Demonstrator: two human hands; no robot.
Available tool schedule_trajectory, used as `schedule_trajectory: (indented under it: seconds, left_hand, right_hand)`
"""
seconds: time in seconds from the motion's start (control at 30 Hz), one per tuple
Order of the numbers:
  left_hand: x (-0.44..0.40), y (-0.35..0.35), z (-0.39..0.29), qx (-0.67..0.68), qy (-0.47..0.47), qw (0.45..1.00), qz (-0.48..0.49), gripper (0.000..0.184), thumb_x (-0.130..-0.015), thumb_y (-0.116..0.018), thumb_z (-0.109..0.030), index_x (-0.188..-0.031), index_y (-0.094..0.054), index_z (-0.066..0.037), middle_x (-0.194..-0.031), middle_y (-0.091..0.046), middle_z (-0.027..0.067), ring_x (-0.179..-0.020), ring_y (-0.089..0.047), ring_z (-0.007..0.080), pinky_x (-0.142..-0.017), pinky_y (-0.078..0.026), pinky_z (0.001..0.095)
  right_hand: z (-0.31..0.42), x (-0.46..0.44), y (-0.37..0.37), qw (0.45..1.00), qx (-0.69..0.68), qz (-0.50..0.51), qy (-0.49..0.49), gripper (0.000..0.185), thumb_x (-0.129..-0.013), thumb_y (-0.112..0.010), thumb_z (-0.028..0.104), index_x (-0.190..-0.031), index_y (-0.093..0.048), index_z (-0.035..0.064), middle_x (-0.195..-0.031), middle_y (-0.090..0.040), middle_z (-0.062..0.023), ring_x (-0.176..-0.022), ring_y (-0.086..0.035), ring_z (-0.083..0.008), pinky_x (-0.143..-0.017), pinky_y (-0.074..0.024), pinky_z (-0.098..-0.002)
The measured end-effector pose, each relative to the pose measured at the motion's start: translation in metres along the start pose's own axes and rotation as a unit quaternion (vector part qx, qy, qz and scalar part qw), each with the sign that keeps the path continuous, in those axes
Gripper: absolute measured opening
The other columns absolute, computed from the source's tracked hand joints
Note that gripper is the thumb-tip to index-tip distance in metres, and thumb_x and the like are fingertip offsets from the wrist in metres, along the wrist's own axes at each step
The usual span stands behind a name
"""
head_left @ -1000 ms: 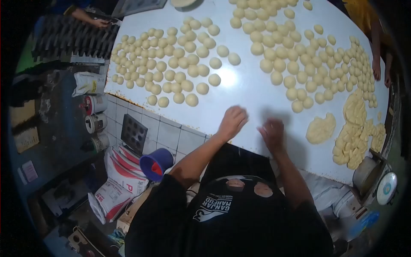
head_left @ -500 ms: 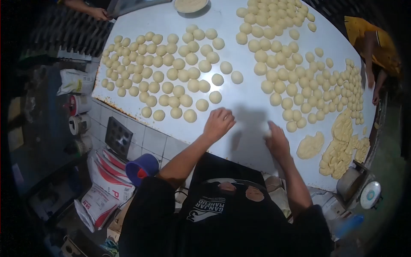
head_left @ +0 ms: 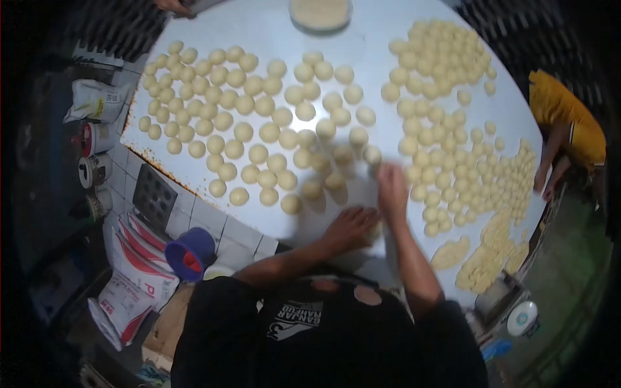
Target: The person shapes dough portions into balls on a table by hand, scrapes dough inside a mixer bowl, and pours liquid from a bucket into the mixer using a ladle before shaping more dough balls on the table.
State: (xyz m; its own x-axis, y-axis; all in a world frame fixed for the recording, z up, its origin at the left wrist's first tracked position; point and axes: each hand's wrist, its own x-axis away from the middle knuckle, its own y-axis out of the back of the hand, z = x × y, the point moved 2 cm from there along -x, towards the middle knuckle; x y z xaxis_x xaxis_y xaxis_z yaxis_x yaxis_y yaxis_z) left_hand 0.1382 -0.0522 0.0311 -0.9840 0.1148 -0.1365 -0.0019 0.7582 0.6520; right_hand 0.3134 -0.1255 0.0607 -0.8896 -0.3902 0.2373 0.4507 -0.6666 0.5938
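My left hand [head_left: 352, 227] is low over the white tabletop near its front edge, with the fingers curled down. A pale yellow dough ball [head_left: 373, 233] shows partly under its fingertips; the palm hides the rest. Further forward and to the right is my right hand [head_left: 392, 187], its fingers drawn together and blurred. Whether it holds anything is hidden. Just beyond its fingertips a dough ball [head_left: 372, 154] rests on the table. Rows of round dough balls [head_left: 259, 154] spread to the left of both hands.
More dough balls [head_left: 443, 161] crowd the right side of the white table [head_left: 259, 223], with flattened dough [head_left: 451, 253] and a larger dough heap [head_left: 485, 255]. A bowl [head_left: 320, 14] stands at the back. Another person's arms [head_left: 553, 158] are at the right edge, and another hand [head_left: 173, 6] is top left.
The view has shifted. My right hand has moved forward and left to the ball rows. My left hand has come back nearer the front edge, over a dough ball.
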Motion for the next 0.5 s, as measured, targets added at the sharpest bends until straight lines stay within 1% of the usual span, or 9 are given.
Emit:
schedule_trajectory:
  seconds: [0.03,0.07,0.13,0.17,0.2,0.23,0.3,0.43,0.5]
  left_hand:
    - [0.008,-0.002,-0.001,-0.061,0.032,0.998,-0.001,0.078,-0.082,-0.084,-0.029,-0.150,-0.055,-0.006,-0.146,-0.058,0.0174,-0.132,-0.057,0.0354,-0.107,-0.049,0.0475]
    - [0.021,0.001,0.005,-0.077,0.026,0.997,-0.014,0.078,-0.082,-0.084,-0.029,-0.150,-0.055,-0.006,-0.146,-0.058,0.0174,-0.132,-0.057,0.0354,-0.107,-0.049,0.0475]
    - [0.062,0.007,0.017,-0.024,0.118,0.992,-0.039,0.092,-0.081,-0.086,-0.034,-0.159,-0.046,-0.006,-0.155,-0.052,0.0171,-0.139,-0.052,0.0361,-0.112,-0.044,0.0490]
    - [0.066,0.011,0.020,-0.037,0.125,0.991,-0.038,0.092,-0.081,-0.086,-0.034,-0.159,-0.046,-0.006,-0.155,-0.052,0.0171,-0.139,-0.052,0.0361,-0.112,-0.044,0.0490]
    - [0.071,0.018,0.022,-0.041,0.125,0.990,-0.043,0.089,-0.083,-0.085,-0.034,-0.158,-0.046,-0.005,-0.153,-0.053,0.0164,-0.138,-0.052,0.0364,-0.113,-0.044,0.0487]
    - [0.073,0.021,0.022,-0.040,0.120,0.991,-0.045,0.086,-0.085,-0.084,-0.034,-0.157,-0.046,-0.005,-0.151,-0.055,0.0156,-0.136,-0.053,0.0366,-0.113,-0.043,0.0484]
    - [0.059,0.015,0.014,-0.087,0.123,0.988,-0.041,0.076,-0.089,-0.082,-0.032,-0.152,-0.051,-0.003,-0.148,-0.056,0.0155,-0.134,-0.054,0.0372,-0.113,-0.042,0.0491]
    - [0.056,0.007,0.010,-0.121,0.095,0.984,-0.090,0.068,-0.093,-0.079,-0.034,-0.148,-0.055,-0.003,-0.145,-0.057,0.0166,-0.133,-0.053,0.0374,-0.111,-0.043,0.0500]
    - [0.055,-0.001,0.008,-0.170,0.095,0.977,-0.092,0.066,-0.093,-0.078,-0.035,-0.146,-0.056,-0.002,-0.144,-0.057,0.0163,-0.132,-0.054,0.0375,-0.111,-0.044,0.0500]
  right_hand:
    - [-0.035,0.036,-0.006,0.993,0.044,0.061,0.086,0.018,-0.100,-0.067,0.016,-0.114,-0.066,0.0042,-0.101,-0.067,-0.0188,-0.096,-0.064,-0.0409,-0.090,-0.0512,-0.0465]
    - [-0.066,0.068,-0.007,0.959,0.074,0.046,0.269,0.021,-0.093,-0.073,0.013,-0.111,-0.066,0.0044,-0.100,-0.067,-0.0192,-0.097,-0.065,-0.0416,-0.088,-0.0527,-0.0496]
    - [-0.094,0.099,0.020,0.861,0.206,0.341,0.315,0.029,-0.074,-0.086,0.016,-0.095,-0.069,0.0066,-0.100,-0.068,-0.0161,-0.097,-0.067,-0.0397,-0.083,-0.0527,-0.0550]
    - [-0.115,0.089,0.025,0.932,0.055,0.356,-0.031,0.029,-0.072,-0.088,0.019,-0.088,-0.067,0.0076,-0.097,-0.067,-0.0129,-0.095,-0.065,-0.0385,-0.080,-0.0513,-0.0544]
    - [-0.110,0.081,0.019,0.949,0.149,0.231,0.158,0.028,-0.074,-0.088,0.019,-0.087,-0.067,0.0081,-0.095,-0.066,-0.0116,-0.092,-0.064,-0.0376,-0.079,-0.0506,-0.0531]
    - [-0.100,0.070,0.016,0.910,0.239,0.085,0.328,0.027,-0.075,-0.088,0.019,-0.086,-0.066,0.0087,-0.093,-0.065,-0.0103,-0.090,-0.063,-0.0366,-0.078,-0.0498,-0.0518]
    - [-0.070,0.064,-0.007,0.959,0.127,-0.118,0.226,0.029,-0.078,-0.089,0.025,-0.094,-0.068,0.0110,-0.100,-0.063,-0.0092,-0.094,-0.061,-0.0349,-0.083,-0.0480,-0.0517]
    - [-0.110,0.119,0.006,0.928,0.105,-0.033,0.356,0.027,-0.077,-0.087,0.021,-0.086,-0.064,0.0096,-0.091,-0.060,-0.0084,-0.092,-0.058,-0.0333,-0.082,-0.0440,-0.0481]
    - [-0.165,0.104,0.012,0.887,0.249,-0.002,0.389,0.030,-0.077,-0.088,0.026,-0.094,-0.068,0.0111,-0.100,-0.063,-0.0074,-0.097,-0.059,-0.0314,-0.080,-0.0449,-0.0476]
